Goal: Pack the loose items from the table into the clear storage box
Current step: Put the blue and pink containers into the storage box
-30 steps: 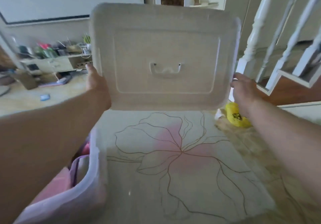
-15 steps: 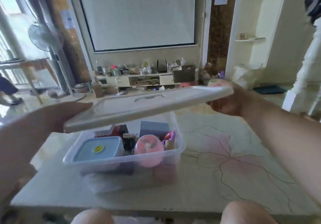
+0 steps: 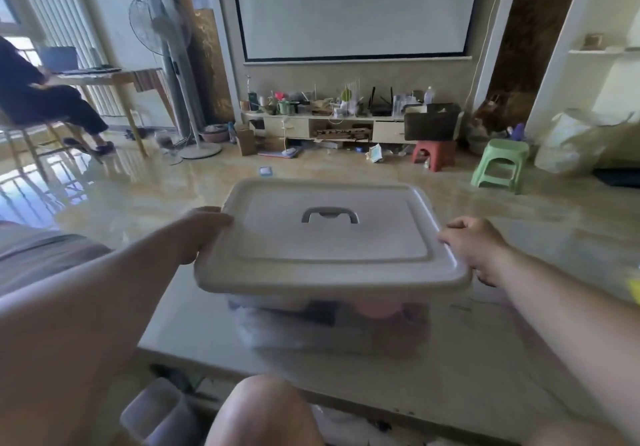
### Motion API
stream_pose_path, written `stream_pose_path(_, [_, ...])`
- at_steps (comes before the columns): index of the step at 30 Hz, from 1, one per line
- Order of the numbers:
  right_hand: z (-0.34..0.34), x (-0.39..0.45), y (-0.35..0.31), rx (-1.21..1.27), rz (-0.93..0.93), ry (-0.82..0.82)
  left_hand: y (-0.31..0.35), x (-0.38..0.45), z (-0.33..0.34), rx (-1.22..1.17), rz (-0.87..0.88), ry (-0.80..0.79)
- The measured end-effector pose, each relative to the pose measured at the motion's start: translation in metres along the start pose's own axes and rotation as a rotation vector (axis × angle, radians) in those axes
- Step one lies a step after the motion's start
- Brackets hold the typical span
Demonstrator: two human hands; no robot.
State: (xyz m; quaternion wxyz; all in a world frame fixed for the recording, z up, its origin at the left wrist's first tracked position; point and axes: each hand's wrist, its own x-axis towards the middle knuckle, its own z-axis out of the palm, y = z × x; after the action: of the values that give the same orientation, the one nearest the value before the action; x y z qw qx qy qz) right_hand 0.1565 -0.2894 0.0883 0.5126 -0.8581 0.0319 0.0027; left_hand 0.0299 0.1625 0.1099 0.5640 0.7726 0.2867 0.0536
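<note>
Lowered flat onto the clear box (image 3: 332, 328), the matte rounded lid (image 3: 329, 244) is gripped by both hands (image 3: 201, 234) (image 3: 474, 244).

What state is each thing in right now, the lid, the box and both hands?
lid: on top of the box, whether snapped shut unclear.
clear storage box: covered, packed with blurred items, standing on the table.
left hand: gripping the lid's left edge.
right hand: gripping the lid's right edge.

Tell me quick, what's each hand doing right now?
Left hand: closed on the lid's left edge.
Right hand: closed on the lid's right edge.
</note>
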Motion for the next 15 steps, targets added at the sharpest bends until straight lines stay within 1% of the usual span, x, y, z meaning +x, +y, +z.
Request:
stream_pose_path(2, [0.011,0.000,0.013,-0.079,-0.001,0.036,-0.003,-0.009,0.017,0.049,0.017,-0.065])
stream_pose_path(3, [0.014,0.002,0.018,-0.097,0.004,0.037,-0.007,-0.010,0.023,0.083,0.016,-0.071])
stream_pose_path(5, [0.015,0.006,0.021,-0.111,0.026,0.000,-0.015,-0.005,0.026,0.061,0.008,-0.051])
stream_pose_path(7, [0.013,0.008,0.021,-0.080,0.075,-0.084,-0.019,0.000,0.026,0.016,-0.029,-0.066])
stream_pose_path(8, [0.011,0.007,0.021,-0.050,0.103,-0.129,-0.019,0.002,0.026,0.050,-0.048,-0.059])
stream_pose_path(10, [0.009,0.004,0.023,0.008,0.131,-0.175,-0.024,0.009,0.026,0.136,-0.106,0.052])
stream_pose_path(12, [0.008,0.002,0.026,0.068,0.110,-0.168,-0.024,0.011,0.028,0.179,-0.139,0.118])
stream_pose_path(15, [-0.003,0.005,0.035,0.101,0.042,-0.079,-0.015,0.013,0.048,0.184,-0.124,0.101])
